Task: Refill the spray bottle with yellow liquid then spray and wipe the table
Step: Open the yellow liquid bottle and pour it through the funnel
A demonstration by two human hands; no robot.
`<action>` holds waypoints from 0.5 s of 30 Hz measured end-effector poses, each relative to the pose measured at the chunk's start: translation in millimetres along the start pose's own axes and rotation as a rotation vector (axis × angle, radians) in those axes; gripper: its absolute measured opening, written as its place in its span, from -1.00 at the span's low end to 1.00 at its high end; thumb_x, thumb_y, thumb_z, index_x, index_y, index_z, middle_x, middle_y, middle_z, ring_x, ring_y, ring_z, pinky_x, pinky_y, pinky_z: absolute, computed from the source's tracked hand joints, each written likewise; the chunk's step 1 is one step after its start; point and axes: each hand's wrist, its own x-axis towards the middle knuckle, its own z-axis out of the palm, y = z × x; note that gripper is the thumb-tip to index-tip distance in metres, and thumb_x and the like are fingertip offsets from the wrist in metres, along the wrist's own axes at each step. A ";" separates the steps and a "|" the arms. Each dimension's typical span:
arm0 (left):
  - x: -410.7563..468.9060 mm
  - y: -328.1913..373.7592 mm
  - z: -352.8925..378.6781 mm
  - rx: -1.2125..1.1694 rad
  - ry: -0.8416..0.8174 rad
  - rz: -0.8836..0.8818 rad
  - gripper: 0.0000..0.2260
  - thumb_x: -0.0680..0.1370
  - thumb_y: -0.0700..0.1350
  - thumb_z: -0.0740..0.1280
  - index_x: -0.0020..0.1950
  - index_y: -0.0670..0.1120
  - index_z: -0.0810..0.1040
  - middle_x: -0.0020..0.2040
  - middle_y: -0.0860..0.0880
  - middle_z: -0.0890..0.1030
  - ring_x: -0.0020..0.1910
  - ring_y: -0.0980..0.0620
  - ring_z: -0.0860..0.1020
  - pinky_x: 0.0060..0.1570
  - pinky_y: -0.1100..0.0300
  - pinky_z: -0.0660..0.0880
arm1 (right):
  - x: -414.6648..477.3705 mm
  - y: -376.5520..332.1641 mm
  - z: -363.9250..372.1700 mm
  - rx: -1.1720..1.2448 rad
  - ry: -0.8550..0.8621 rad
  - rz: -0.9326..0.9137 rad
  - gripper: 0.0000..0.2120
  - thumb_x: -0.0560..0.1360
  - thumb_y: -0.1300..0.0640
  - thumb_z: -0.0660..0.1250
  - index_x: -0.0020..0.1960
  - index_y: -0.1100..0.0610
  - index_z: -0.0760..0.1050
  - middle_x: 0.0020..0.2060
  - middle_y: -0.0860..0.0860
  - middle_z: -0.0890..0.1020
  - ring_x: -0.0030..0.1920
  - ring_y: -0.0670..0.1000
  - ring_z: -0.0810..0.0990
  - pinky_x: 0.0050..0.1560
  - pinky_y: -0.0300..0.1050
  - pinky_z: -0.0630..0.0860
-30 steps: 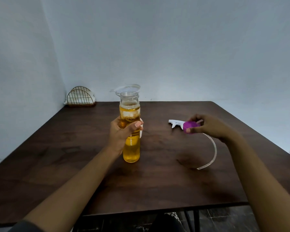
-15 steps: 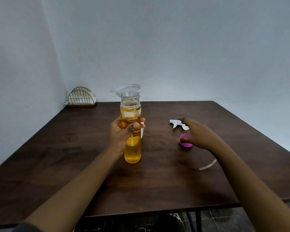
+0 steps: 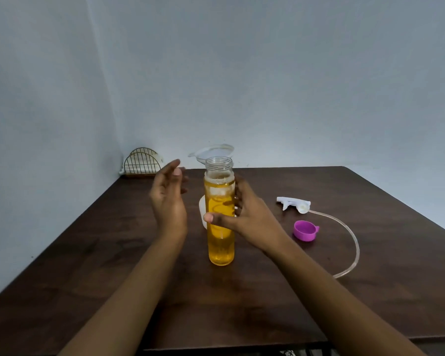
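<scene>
A tall clear bottle (image 3: pixel 221 242) of yellow liquid stands uncapped in the middle of the dark wooden table (image 3: pixel 370 291). My right hand (image 3: pixel 244 214) wraps its middle, thumb in front, fingers behind. My left hand (image 3: pixel 168 199) hovers open just left of the bottle, touching nothing. The white spray trigger head (image 3: pixel 293 203) with its long clear tube (image 3: pixel 355 242) lies on the table to the right. A purple cap (image 3: pixel 305 230) lies mouth-up near it. A white container (image 3: pixel 203 209) is partly hidden behind the bottle, with a clear funnel (image 3: pixel 212 151) above it.
A gold wire rack (image 3: pixel 141 163) holding something white sits in the far left corner against the wall. Walls close off the table's left and far sides. The table's front edge runs along the bottom of the view.
My left hand let go of the bottle and opened to its left. My right hand set down the purple cap and spray head and took hold of the bottle.
</scene>
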 end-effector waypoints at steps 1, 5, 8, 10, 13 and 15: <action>8.7 1.6 -1.1 0.019 0.038 -0.088 -0.87 0.55 -0.06 0.30 0.03 0.09 0.60 -0.08 0.05 0.63 -0.20 0.12 0.58 -0.28 0.26 0.49 | 1.1 0.5 4.0 -0.029 0.027 0.003 -0.30 0.25 -0.11 0.54 0.29 -0.10 0.29 0.12 -0.15 0.57 0.12 -0.17 0.55 0.14 -0.15 0.52; 43.3 9.8 -2.9 0.141 -0.038 -0.413 -0.85 0.54 -0.07 0.28 0.07 -0.01 0.58 -0.13 0.00 0.59 -0.35 0.12 0.54 -0.48 0.28 0.40 | 7.1 2.8 11.1 -0.140 0.125 0.008 -0.46 0.28 -0.13 0.51 0.15 -0.08 0.35 -0.07 -0.22 0.57 -0.04 -0.22 0.55 -0.11 -0.41 0.44; 59.6 19.1 1.2 0.178 -0.141 -0.541 -0.80 0.54 0.03 0.26 0.03 -0.04 0.60 -0.24 0.00 0.58 -0.48 0.13 0.52 -0.57 0.32 0.33 | 10.3 4.5 9.7 -0.175 0.149 0.012 -0.50 0.26 -0.14 0.51 0.09 -0.09 0.37 -0.14 -0.24 0.56 -0.07 -0.23 0.55 -0.11 -0.38 0.46; 64.7 23.0 5.4 0.230 -0.204 -0.587 -0.77 0.54 0.07 0.26 -0.02 -0.05 0.60 -0.28 0.00 0.57 -0.52 0.13 0.50 -0.58 0.32 0.31 | 11.4 5.2 7.3 -0.177 0.158 0.013 -0.50 0.24 -0.14 0.52 0.07 -0.07 0.39 -0.15 -0.24 0.58 -0.09 -0.28 0.56 -0.11 -0.38 0.48; 68.0 25.5 12.2 0.292 -0.266 -0.631 -0.78 0.52 0.08 0.29 -0.10 -0.05 0.59 -0.31 0.03 0.58 -0.52 0.14 0.49 -0.56 0.31 0.29 | 12.8 6.0 1.4 -0.191 0.167 0.010 -0.50 0.22 -0.14 0.53 0.06 -0.09 0.40 -0.18 -0.28 0.58 -0.13 -0.41 0.52 -0.19 -0.49 0.45; 70.0 26.7 16.3 0.294 -0.275 -0.643 -0.80 0.49 0.07 0.34 -0.13 -0.06 0.58 -0.36 0.04 0.58 -0.54 0.14 0.47 -0.56 0.33 0.27 | 13.9 7.1 -4.1 -0.215 0.176 0.015 -0.51 0.23 -0.13 0.54 0.05 -0.11 0.39 -0.20 -0.31 0.56 -0.16 -0.45 0.50 -0.22 -0.52 0.42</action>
